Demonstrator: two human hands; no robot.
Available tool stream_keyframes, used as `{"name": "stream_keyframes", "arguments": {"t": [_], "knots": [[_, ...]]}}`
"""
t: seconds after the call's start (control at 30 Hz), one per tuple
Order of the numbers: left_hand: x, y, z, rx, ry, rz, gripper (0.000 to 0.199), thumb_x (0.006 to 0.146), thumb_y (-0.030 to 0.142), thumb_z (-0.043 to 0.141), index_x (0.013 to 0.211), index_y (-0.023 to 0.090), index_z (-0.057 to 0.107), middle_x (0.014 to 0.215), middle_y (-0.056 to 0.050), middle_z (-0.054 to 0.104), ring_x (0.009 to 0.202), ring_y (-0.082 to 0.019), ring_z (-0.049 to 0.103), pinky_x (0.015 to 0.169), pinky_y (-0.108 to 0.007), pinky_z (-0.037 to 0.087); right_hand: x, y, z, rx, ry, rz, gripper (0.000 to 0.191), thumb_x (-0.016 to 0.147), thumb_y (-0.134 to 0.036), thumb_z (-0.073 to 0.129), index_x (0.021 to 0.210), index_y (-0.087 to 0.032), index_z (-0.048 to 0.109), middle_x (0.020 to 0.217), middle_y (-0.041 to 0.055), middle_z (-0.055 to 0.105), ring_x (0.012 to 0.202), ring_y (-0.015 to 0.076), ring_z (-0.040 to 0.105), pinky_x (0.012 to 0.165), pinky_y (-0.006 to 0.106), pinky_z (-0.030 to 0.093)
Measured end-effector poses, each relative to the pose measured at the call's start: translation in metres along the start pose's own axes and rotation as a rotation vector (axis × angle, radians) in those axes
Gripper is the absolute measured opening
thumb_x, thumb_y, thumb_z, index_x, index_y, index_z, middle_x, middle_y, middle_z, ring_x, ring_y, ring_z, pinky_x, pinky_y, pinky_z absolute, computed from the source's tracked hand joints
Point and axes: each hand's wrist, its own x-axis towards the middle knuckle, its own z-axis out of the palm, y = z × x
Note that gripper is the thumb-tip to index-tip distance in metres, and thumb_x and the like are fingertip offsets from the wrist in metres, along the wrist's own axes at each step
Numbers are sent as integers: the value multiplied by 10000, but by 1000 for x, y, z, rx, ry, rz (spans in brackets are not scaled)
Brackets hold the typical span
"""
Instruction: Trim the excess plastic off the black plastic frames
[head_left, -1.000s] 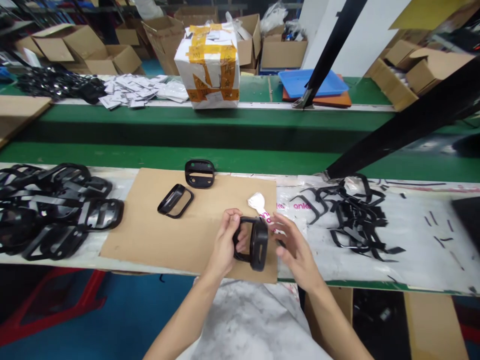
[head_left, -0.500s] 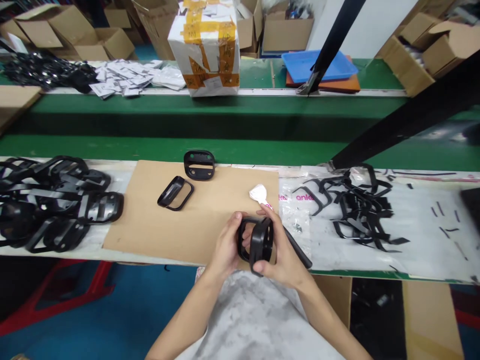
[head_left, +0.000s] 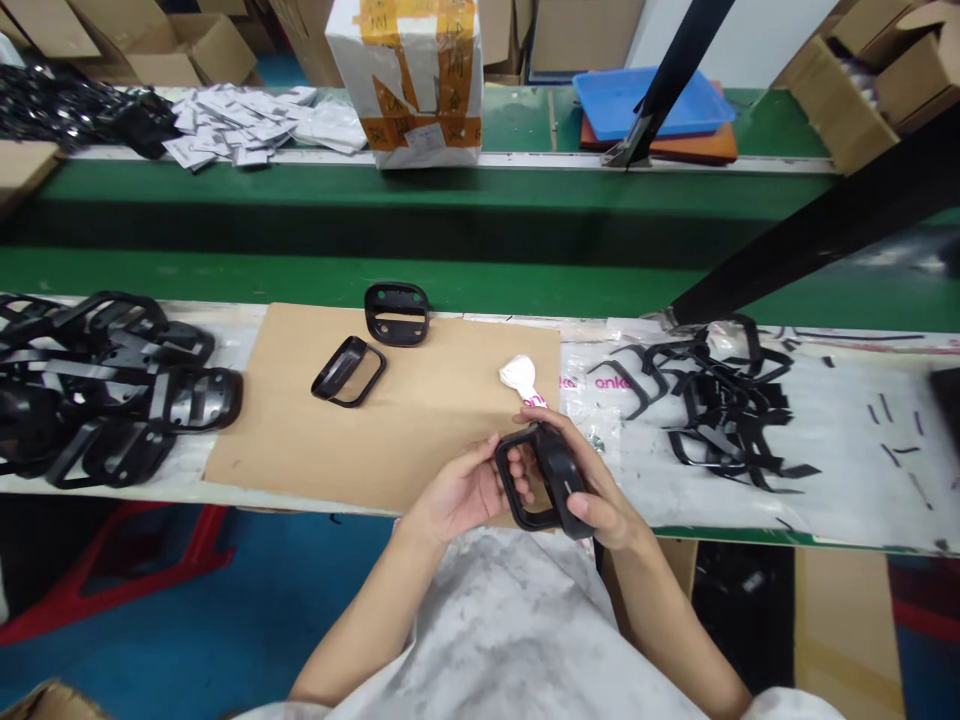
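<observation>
A rounded black plastic frame (head_left: 561,478), with a large opening and one deep side, is tilted between my two hands above the front edge of the cardboard sheet. My right hand (head_left: 600,490) grips the deep side, with the thumb pressed on its near face. My left hand (head_left: 472,490) is palm up at the frame's left bar; its fingers pass behind the bar and show through the opening. Just beyond lies a tool with a white-wrapped head (head_left: 517,374), its handle hidden by my right hand. Two similar parts rest farther back: a tilted black frame (head_left: 349,372) and a black slotted frame (head_left: 397,314).
Black frames are heaped on the left (head_left: 112,390). Thin black strips lie in a pile (head_left: 731,410) on the right, beside a clear printed bag (head_left: 600,400). A dark slanted post (head_left: 795,230) crosses the right side. A taped white box (head_left: 409,85) stands on the back shelf.
The black frame has turned and moved right with my right hand. My left hand has opened somewhat, showing more palm. The whole view has shifted slightly.
</observation>
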Motion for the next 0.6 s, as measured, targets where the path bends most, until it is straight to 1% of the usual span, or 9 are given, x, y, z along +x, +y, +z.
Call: {"name": "stream_keyframes", "arguments": {"t": [0.1,0.17,0.27,0.33,0.4,0.43,0.5,0.57,0.6], "knots": [[2,-3,0,-36,12,76,294,875,358,779,734,131,654,646,-16,610,588,-129,597,680,-289,530,3,1,-1,-14,8,-18,921,773,-703,738,1520,-274,414,1359,143,609,1075,335,690,844,430,624],[2,-2,0,-56,-12,109,321,865,364,788,701,135,634,592,7,570,540,-109,562,656,-272,525,6,2,-1,-23,4,-43,925,768,-667,767,1529,-273,415,1422,147,566,1128,348,668,857,427,623],[0,2,0,-20,-62,106,342,848,384,807,700,134,626,583,18,560,527,-104,554,655,-275,536,10,4,1,-11,4,-81,911,768,-651,778,1528,-287,434,1529,140,468,1136,343,656,835,417,624],[-2,4,0,15,-76,116,353,819,415,833,726,137,636,603,17,580,555,-118,578,657,-281,540,12,5,1,38,-9,-80,907,771,-656,767,1535,-301,433,1572,134,416,1065,322,672,777,415,626],[-3,3,0,57,-79,148,389,796,482,842,763,142,657,636,-1,617,622,-147,626,677,-287,545,15,5,0,74,-10,-76,913,773,-684,739,1543,-308,424,1583,135,401,979,300,679,731,422,619],[-4,2,0,85,-81,171,410,794,521,832,791,144,671,659,-15,640,661,-163,648,693,-290,547,16,5,-2,70,6,-82,918,771,-704,723,1543,-307,425,1579,135,407,965,300,674,729,430,614],[-6,-1,0,152,-88,222,433,799,557,816,868,145,699,718,-44,685,732,-185,678,729,-292,547,19,6,-4,26,66,-118,924,763,-749,688,1530,-295,448,1554,132,440,1008,321,652,760,445,605],[-6,-5,0,215,-89,280,417,799,525,830,910,141,713,759,-58,708,757,-176,684,747,-276,540,21,7,-6,-55,113,-156,930,774,-796,629,1533,-292,441,1532,124,466,1076,340,623,804,462,595],[-6,-7,0,236,-86,310,397,798,499,841,900,137,713,759,-55,708,749,-163,680,747,-262,535,22,7,-6,-106,121,-163,939,788,-822,582,1548,-296,416,1531,119,468,1087,339,615,816,468,592]]}}
